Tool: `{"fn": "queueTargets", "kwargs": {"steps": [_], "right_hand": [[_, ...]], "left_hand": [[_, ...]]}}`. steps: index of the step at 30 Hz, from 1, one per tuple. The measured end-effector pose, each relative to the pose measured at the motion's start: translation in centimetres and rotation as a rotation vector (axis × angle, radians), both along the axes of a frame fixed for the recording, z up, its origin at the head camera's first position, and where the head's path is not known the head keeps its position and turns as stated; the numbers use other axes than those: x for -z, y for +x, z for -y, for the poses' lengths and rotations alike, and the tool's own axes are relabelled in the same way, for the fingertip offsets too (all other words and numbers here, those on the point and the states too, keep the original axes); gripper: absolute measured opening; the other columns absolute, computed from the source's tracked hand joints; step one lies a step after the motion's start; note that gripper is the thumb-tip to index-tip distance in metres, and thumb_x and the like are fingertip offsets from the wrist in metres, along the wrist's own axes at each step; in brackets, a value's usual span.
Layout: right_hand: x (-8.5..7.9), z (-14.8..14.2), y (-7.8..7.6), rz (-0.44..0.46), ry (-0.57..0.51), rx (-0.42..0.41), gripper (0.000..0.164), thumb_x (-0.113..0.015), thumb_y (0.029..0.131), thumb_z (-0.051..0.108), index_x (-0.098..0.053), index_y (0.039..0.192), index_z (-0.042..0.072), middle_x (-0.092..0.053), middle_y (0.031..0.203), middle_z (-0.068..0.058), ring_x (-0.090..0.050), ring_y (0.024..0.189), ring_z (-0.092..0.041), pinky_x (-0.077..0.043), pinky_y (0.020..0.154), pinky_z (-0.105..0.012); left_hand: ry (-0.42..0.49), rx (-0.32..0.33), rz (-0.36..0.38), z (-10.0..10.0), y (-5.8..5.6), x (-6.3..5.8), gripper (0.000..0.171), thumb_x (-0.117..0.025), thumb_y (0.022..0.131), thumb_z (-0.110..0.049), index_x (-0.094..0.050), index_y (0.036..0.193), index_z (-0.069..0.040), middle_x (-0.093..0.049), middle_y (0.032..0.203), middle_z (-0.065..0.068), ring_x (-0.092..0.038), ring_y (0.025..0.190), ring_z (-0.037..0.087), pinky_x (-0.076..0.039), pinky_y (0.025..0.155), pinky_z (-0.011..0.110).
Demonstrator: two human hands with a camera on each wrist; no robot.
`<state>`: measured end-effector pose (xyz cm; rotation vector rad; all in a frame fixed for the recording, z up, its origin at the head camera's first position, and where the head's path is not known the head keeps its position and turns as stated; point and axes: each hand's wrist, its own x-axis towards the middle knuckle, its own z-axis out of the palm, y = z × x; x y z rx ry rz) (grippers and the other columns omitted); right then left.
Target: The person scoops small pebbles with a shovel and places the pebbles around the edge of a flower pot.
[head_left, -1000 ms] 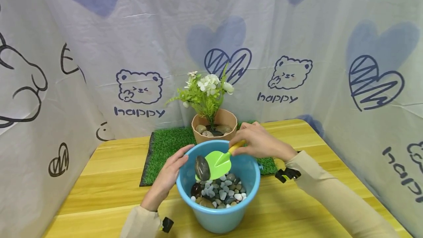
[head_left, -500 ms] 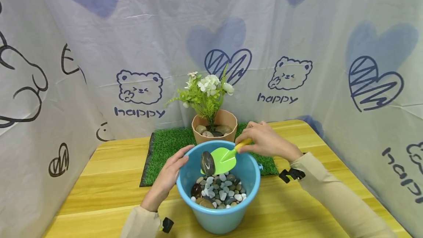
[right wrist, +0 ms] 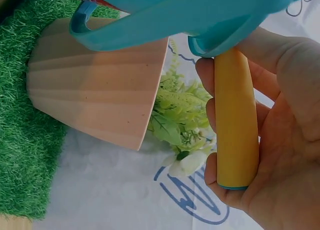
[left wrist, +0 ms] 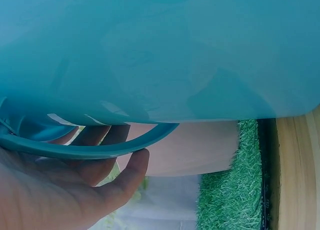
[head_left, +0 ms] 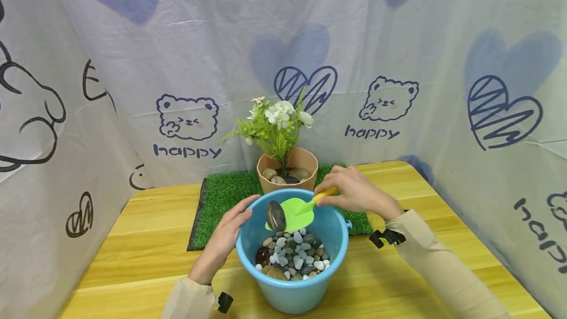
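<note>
My right hand [head_left: 354, 188] grips the yellow handle [right wrist: 236, 120] of a small green trowel [head_left: 297, 214] above a blue bucket [head_left: 292, 297]. Lying on the trowel's blade, toward its tip, is a large dark oval stone [head_left: 276, 216]. Small grey and white pebbles [head_left: 298, 257] cover the bucket's floor, with a few larger brown stones at the left. At the bucket's left rim, my left hand [head_left: 223, 233] holds on; in the left wrist view its thumb and fingers lie on either side of the bucket's curved carrying handle [left wrist: 90, 151].
Behind the bucket stands a peach flowerpot [head_left: 288, 184] with white flowers [head_left: 280, 113] and large stones in it. It sits on a green artificial grass mat [head_left: 223, 210] on the wooden table [head_left: 146, 240]. A printed cloth [head_left: 248, 38] hangs around the back and sides.
The trowel with the dark stone has shifted right and up with my right hand, then slightly back left. My left hand and the bucket have stayed in place.
</note>
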<state>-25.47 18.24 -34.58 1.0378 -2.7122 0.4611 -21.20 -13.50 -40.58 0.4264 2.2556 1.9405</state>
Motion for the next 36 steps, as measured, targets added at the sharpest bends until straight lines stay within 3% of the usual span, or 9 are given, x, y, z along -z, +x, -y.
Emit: {"fn": "queueTargets", "kwargs": {"steps": [24,36], "right_hand": [[0.28,0.38,0.42,-0.031,-0.012,0.028,0.021,-0.075,0.084,0.041,-0.078,0.102,0.03,-0.068,0.091,0.017,-0.041,0.078,-0.007,-0.028,0.071,-0.029],[-0.02,-0.06,-0.16,-0.012,-0.045,0.002,0.02,-0.077,0.083,0.041,-0.078,0.099,0.029,-0.067,0.084,0.02,-0.044,0.074,-0.006,-0.033,0.068,-0.028]], "left_hand": [[0.0,-0.009,-0.012,0.1,-0.03,0.07,0.045,-0.039,0.106,-0.027,-0.042,0.149,-0.013,-0.052,0.142,0.016,-0.055,0.125,0.036,-0.053,0.095,0.046],[-0.001,-0.005,-0.011,-0.03,-0.11,0.1,0.044,-0.039,0.106,-0.028,-0.043,0.148,-0.015,-0.051,0.144,0.014,-0.055,0.126,0.035,-0.052,0.096,0.046]]}}
